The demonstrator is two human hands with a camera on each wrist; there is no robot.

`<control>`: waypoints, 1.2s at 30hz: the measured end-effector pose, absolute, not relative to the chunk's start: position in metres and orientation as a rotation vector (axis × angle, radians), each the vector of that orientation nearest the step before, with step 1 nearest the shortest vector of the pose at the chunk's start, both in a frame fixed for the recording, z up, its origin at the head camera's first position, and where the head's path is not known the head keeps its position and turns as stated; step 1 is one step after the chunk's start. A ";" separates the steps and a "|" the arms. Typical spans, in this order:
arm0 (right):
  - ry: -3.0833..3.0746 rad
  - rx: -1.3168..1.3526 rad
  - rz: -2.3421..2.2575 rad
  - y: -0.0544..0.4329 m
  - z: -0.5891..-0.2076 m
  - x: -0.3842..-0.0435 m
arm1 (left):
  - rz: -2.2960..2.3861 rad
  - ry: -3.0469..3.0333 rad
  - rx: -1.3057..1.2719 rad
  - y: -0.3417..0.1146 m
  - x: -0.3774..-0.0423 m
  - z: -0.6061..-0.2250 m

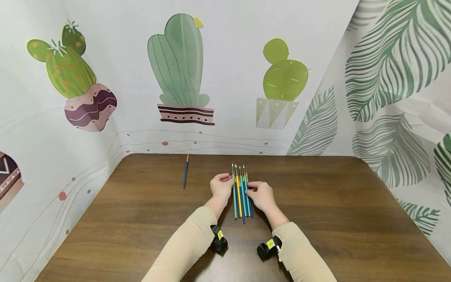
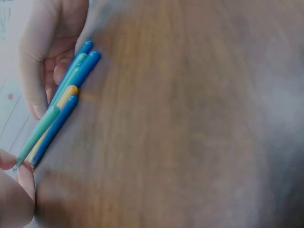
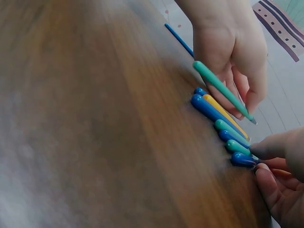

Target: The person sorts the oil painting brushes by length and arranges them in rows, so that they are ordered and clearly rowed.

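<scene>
Cream sleeves (image 1: 183, 246) reached in from five and seven o'clock, each with a black wrist camera (image 1: 219, 242) strapped at the cuff. Between the hands lay a row of slim paintbrushes (image 1: 242, 199), green, yellow and blue, bristles towards twelve, handle ends towards six. At its nine o'clock the left hand (image 1: 221, 187) pinched a green paintbrush (image 3: 223, 90) between thumb and fingers; at three o'clock the right hand (image 1: 262, 194) pinched the outermost blue paintbrush (image 3: 243, 159). Well apart, at ten o'clock from the row, one lone blue paintbrush (image 1: 185, 174) rested on the brown wood-grain table (image 1: 317, 196). Beyond its far edge hung white cloth (image 1: 232, 58), a tall cactus print (image 1: 181, 62) at eleven, striped leaf prints (image 1: 394, 55) at two
</scene>
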State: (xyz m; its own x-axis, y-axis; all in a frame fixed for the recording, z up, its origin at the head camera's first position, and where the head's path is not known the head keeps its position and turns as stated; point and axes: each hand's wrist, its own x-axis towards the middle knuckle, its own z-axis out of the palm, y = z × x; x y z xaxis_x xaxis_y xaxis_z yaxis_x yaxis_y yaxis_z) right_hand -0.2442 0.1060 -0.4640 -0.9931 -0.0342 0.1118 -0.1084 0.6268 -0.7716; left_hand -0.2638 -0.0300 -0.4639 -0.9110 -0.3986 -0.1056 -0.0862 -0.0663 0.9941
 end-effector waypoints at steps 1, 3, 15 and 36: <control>-2.755 0.119 1.315 0.106 -0.464 -0.244 | -2.098 -1.965 0.523 -0.031 -0.264 -0.464; -2.754 0.119 1.311 0.106 -0.464 -0.244 | -2.133 -1.943 0.521 -0.032 -0.265 -0.464; -2.753 0.135 1.280 0.107 -0.465 -0.244 | -2.248 -1.926 0.451 -0.043 -0.262 -0.452; -2.770 0.121 1.312 0.106 -0.464 -0.243 | -2.375 -1.962 0.433 -0.092 -0.252 -0.440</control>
State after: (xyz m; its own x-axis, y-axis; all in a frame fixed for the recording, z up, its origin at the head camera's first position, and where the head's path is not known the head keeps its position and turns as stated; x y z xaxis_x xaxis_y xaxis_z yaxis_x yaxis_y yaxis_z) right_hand -0.2435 0.1055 -0.4644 -0.9941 -0.0395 0.1005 -0.1028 0.6313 -0.7687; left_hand -0.2518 -0.0918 -0.4400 -0.9608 -0.1990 -0.1931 -0.1521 -0.2041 0.9671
